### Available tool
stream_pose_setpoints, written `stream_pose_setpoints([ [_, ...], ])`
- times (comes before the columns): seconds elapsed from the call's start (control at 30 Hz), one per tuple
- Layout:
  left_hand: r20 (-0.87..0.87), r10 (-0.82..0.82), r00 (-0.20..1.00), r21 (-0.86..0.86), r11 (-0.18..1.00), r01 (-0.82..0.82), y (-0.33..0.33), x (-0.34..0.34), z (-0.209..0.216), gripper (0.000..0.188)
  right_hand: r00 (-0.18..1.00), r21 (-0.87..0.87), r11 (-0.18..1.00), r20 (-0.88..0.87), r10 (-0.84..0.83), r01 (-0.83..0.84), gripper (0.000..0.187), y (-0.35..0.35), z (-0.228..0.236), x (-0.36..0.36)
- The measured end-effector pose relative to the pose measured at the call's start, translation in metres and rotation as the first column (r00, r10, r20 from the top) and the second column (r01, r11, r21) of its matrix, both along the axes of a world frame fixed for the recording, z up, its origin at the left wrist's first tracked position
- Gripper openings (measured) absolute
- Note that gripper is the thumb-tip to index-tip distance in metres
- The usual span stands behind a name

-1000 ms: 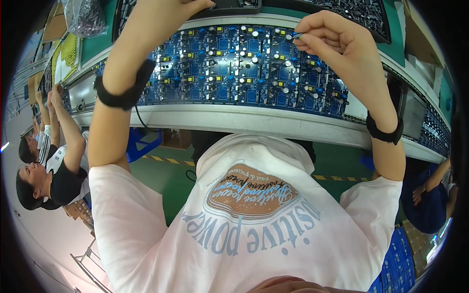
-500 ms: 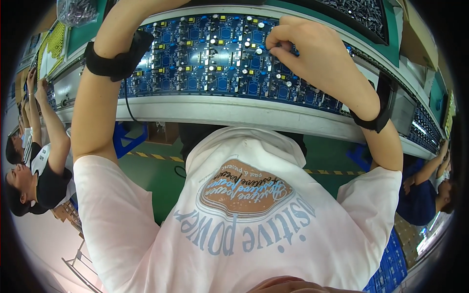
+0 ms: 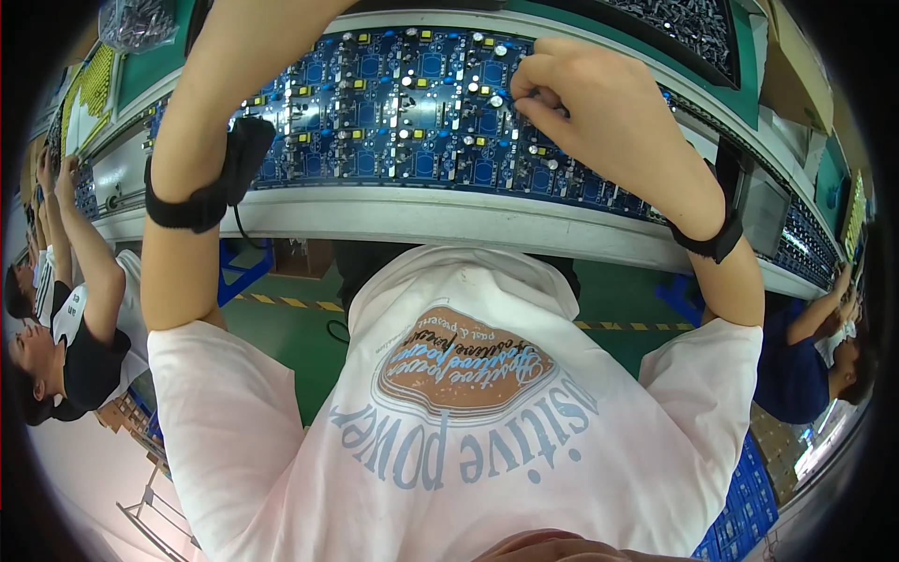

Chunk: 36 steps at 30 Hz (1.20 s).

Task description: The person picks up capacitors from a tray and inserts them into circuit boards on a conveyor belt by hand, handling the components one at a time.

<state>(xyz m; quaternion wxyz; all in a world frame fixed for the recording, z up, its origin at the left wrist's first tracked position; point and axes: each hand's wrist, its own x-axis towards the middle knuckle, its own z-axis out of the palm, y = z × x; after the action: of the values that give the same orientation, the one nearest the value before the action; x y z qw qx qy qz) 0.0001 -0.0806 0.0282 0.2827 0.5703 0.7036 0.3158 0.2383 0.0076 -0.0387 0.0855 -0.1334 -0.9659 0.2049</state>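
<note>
A long run of blue circuit boards (image 3: 433, 64), set with small yellow, silver and blue components, lies in front of me. Over its right part my right hand (image 3: 604, 103) is closed, with thumb and forefinger drawn together just above the boards. Whatever sits between those fingertips, if anything, is too small or hidden to make out. My left forearm (image 3: 234, 84) crosses the boards' left part and leaves the picture at the upper edge, so the left hand is out of sight. A black strap (image 3: 187, 204) with a cord circles the left arm, and another strap (image 3: 714, 242) the right.
A pale metal rail (image 3: 375, 217) borders the boards on my side. Beyond them, a black tray (image 3: 738, 58) of small metal-looking parts stands at the far right near a cardboard box (image 3: 796, 75). A clear bag (image 3: 139, 26) lies far left. Other people work along both sides.
My left arm has shifted, its strap coming lower and slightly left in the picture while the forearm still runs out at the top. My right hand stays at nearly the same spot, fingers closed.
</note>
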Motion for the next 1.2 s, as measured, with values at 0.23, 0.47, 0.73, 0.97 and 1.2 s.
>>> stream_pose_setpoints([
  [0.23, 0.280, 0.079, 0.957, -0.050, 0.996, -0.068, -0.018, 0.004, -0.008, 0.023, 0.998, 0.131, 0.990, 0.027, 0.052, -0.055, 0.011, -0.002, -0.001, 0.002],
  [0.47, 0.246, -0.120, 0.962, 0.084, 0.991, 0.103, -0.041, -0.018, -0.043, 0.023, 0.988, 0.053, 0.998, -0.150, -0.032, 0.040, 0.014, 0.011, 0.005, 0.007],
  [0.73, 0.668, -0.077, 0.740, -0.044, 0.989, 0.143, -0.047, 0.013, -0.042, 0.025, 0.885, 0.146, 0.876, -0.161, -0.438, 0.460, 0.012, 0.096, 0.035, 0.012],
  [0.97, 0.765, -0.004, 0.644, -0.139, 0.975, 0.171, -0.056, 0.014, -0.047, 0.029, 0.832, -0.071, 0.835, -0.077, -0.550, 0.545, 0.014, 0.090, 0.038, 0.005],
  [1.2, 0.591, -0.089, 0.801, -0.087, 0.981, 0.173, -0.063, 0.022, -0.051, 0.027, 0.929, 0.122, 0.923, -0.114, -0.352, 0.365, 0.016, 0.095, 0.025, 0.003],
])
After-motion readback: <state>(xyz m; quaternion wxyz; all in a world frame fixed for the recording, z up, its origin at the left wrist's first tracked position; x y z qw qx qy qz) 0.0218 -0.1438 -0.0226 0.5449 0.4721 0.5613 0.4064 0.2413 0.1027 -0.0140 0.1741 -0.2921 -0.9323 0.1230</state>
